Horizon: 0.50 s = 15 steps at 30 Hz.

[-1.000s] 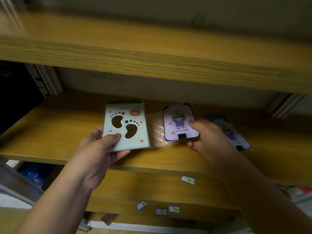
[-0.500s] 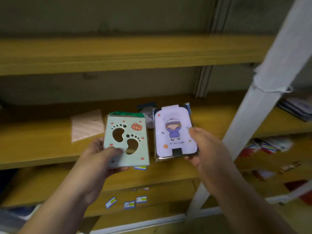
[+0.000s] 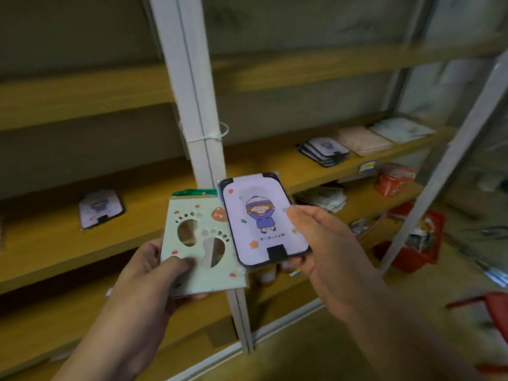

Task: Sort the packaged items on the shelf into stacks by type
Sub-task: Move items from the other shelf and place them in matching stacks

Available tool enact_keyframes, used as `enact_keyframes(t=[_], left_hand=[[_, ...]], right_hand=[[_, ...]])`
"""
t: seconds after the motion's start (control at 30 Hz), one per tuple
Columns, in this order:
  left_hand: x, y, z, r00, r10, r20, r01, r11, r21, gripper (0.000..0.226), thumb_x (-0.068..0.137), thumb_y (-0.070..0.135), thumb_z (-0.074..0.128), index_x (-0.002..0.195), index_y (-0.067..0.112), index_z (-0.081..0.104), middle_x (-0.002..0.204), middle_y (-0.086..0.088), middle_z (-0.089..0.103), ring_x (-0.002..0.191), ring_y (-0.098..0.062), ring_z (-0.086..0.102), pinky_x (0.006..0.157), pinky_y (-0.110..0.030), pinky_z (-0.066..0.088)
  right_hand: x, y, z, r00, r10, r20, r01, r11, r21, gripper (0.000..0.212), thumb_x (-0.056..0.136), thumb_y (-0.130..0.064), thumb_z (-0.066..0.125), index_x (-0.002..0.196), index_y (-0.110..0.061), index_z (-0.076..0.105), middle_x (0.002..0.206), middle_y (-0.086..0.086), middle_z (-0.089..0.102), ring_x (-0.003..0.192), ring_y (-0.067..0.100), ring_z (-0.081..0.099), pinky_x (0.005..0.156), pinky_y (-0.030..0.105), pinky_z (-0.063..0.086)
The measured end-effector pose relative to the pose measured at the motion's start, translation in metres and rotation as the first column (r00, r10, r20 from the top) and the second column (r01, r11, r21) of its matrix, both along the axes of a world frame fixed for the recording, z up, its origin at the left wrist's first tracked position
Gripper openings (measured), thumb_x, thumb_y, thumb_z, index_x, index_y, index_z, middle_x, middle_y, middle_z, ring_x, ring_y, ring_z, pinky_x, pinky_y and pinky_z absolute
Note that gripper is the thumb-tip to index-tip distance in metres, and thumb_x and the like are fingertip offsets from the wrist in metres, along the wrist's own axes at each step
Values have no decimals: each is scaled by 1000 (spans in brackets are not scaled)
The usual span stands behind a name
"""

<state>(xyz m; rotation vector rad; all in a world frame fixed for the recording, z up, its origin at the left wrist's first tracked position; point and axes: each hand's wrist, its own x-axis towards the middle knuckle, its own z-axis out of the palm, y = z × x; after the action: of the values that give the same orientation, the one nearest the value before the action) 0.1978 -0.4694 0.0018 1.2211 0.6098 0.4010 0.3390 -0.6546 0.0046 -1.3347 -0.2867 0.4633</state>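
Note:
My left hand [image 3: 149,273] grips a pale green footprint pack [image 3: 198,243] by its lower left corner. Beside it, my right hand [image 3: 321,243] holds a lilac cartoon-girl pack [image 3: 261,221] from its right side; the lilac pack slightly overlaps the green one. Both are in the air in front of a white shelf post [image 3: 192,105]. One more lilac pack [image 3: 100,208] lies on the wooden shelf [image 3: 55,237] to the left. On the right-hand shelf section [image 3: 275,163] sits a stack of lilac packs [image 3: 324,150], a pinkish stack [image 3: 362,140] and a pale stack [image 3: 401,130].
A second white post [image 3: 439,171] slants at the right. Lower right shelves hold loose packets [image 3: 324,198], a red bag [image 3: 394,178] and a red basket [image 3: 412,243]. A red object [image 3: 483,303] pokes in at the right edge. An upper shelf board [image 3: 82,97] runs overhead.
My view has swung right, from the left shelf section to the white post and the right section with its stacks. Both hands carried their packs along, drawing them closer together until they overlap.

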Motion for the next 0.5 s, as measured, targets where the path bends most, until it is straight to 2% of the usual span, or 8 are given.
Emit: enact_keyframes(t=[0.07,0.13,0.2,0.27,0.33,0.37,0.43,0.5], left_hand=[[28,-21,-1,999,-47,-17,47,999,4,31,90,1,60,118,13,58,95,-10,79,77,-27,78,47,-31,57],[52,-40,-5,994,-101,-31,101,995,-13,32,90,2,60,120,15,57,98,-10,79,80,-27,78,50,-32,59],[79,-58,-10,987,-155,-50,153,988,-36,32,91,2,61,119,17,55,100,-9,79,84,-30,77,54,-36,61],[107,-72,-15,977,-201,-68,198,979,-47,31,92,2,61,118,18,55,98,-7,80,84,-29,77,56,-38,63],[137,-85,-19,967,-243,-73,240,969,-55,32,91,4,63,118,19,54,96,-5,80,83,-28,78,57,-37,62],[152,-91,-22,963,-260,-74,257,965,-48,32,91,5,63,119,19,54,95,-4,80,83,-27,78,61,-40,63],[182,-100,-25,955,-285,-79,284,958,-23,30,93,6,62,119,19,53,93,-5,80,81,-26,78,84,-54,58],[214,-106,-27,949,-307,-70,305,952,-32,29,94,8,60,118,22,52,92,-8,80,84,-32,77,91,-60,45]], right_hand=[[16,-27,-4,997,-61,-55,63,997,48,32,78,-45,68,101,-22,71,100,9,77,95,32,74,87,60,56],[29,-51,-11,987,-122,-102,131,988,83,24,81,-44,70,93,-23,74,101,12,77,99,39,71,93,69,48],[44,-73,-18,977,-174,-122,187,977,102,20,84,-44,73,88,-25,76,101,12,77,99,39,71,93,65,51],[61,-93,-24,966,-213,-144,231,965,122,24,76,-45,75,88,-24,78,102,12,77,96,33,74,85,52,59],[84,-112,-27,958,-242,-153,261,957,123,32,69,-46,79,90,-21,78,106,13,76,98,31,74,85,50,59],[97,-120,-29,955,-254,-152,272,955,117,36,68,-47,81,91,-20,78,108,14,76,100,33,72,88,53,58],[124,-134,-31,946,-291,-140,305,948,93,37,67,-49,82,92,-22,78,109,15,75,102,37,71,89,54,57],[154,-143,-32,936,-329,-124,339,938,70,31,72,-46,78,91,-22,78,103,13,76,93,32,72,72,41,61]])
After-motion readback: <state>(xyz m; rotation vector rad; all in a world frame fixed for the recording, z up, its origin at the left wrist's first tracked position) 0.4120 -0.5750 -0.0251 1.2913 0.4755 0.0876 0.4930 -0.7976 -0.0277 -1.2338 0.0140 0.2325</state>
